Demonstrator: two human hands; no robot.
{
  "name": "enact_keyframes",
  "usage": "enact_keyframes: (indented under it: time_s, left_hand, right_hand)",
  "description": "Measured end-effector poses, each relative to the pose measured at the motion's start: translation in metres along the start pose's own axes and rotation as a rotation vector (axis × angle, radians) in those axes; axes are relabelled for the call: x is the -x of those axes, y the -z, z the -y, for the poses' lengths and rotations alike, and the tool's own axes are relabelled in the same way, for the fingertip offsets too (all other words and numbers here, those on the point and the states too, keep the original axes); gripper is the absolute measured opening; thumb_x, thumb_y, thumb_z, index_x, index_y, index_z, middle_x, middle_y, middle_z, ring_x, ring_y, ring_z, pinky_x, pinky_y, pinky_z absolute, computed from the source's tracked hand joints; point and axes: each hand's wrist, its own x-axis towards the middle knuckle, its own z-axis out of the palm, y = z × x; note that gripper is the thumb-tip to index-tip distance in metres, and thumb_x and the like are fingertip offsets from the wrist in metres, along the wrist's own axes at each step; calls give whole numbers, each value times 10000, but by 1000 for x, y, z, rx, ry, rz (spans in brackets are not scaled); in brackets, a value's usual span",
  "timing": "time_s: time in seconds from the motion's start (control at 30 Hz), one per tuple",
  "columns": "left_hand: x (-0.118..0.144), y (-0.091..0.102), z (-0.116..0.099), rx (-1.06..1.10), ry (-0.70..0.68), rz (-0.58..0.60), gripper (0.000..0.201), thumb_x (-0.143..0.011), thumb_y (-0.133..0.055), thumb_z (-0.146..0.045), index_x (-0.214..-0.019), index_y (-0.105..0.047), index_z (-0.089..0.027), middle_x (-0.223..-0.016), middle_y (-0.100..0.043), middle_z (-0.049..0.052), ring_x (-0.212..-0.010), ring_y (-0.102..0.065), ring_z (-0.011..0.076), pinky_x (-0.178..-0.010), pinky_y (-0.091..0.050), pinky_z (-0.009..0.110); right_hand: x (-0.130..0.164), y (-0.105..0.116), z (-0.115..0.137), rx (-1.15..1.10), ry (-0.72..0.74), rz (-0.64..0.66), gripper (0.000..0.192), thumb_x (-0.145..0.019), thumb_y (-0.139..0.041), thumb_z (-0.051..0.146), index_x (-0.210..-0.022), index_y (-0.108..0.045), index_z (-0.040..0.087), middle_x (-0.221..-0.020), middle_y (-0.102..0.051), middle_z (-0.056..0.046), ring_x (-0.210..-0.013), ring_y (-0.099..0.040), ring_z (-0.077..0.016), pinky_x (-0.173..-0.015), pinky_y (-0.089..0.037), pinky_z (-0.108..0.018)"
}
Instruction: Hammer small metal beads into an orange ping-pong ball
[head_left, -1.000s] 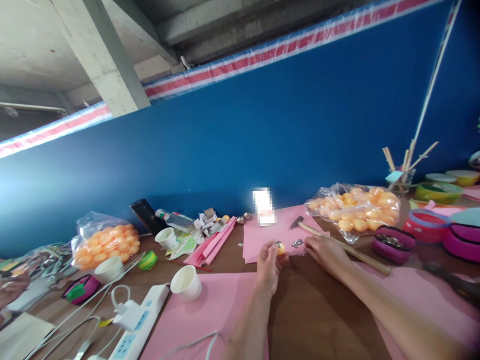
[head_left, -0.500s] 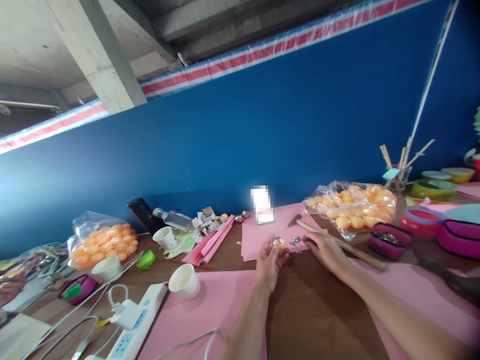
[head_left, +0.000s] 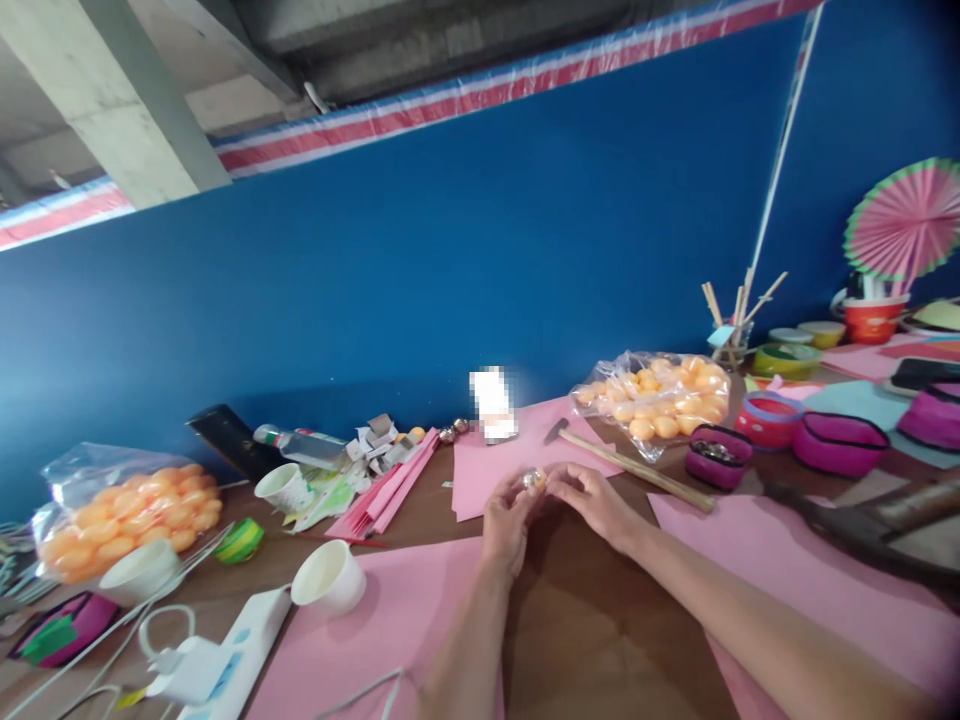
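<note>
My left hand (head_left: 507,515) holds a small orange ball with a shiny metal piece on it (head_left: 533,479) between its fingertips, above the brown table (head_left: 600,620). My right hand (head_left: 592,500) has come up against it, its fingertips touching the same ball from the right. Just beyond the hands lies a pink paper sheet (head_left: 487,465). A small hammer with a wooden handle (head_left: 637,468) lies to the right of my right hand.
Bags of orange balls sit at the left (head_left: 124,510) and back right (head_left: 656,395). Two paper cups (head_left: 328,578) (head_left: 285,487), a power strip (head_left: 225,650), folded pink strips (head_left: 390,485), magenta tins (head_left: 716,455) and bowls surround the work spot. A blue wall stands behind.
My right hand moved left from beside the small metal pieces on the pink sheet to meet the ball in my left hand. The camera turned to the right.
</note>
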Motion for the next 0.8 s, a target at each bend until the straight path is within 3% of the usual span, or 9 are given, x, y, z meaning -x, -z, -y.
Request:
enact_keyframes:
  time_s: [0.53, 0.8]
  left_hand:
    - [1, -1, 1, -171, -56, -39, 480, -593, -708, -244, -1049, -583, -162, -1010, -640, 102, -928, -584, 206, -879, -414, 360]
    - [0, -1, 2, -176, -66, -23, 462, -593, -708, -236, -1034, -592, -164, -1001, -644, 100, -925, -586, 212, -870, -419, 371]
  right_hand:
    - [2, 2, 6, 16, -26, 8, 212, -759, -530, 353, -726, -596, 154, -909, -600, -50, -872, -534, -176, -797, -398, -287]
    - [2, 3, 2, 2, -2, 53, 244, -769, -519, 384, -807, -596, 155, -936, -606, -56, -851, -551, -176, -775, -416, -280]
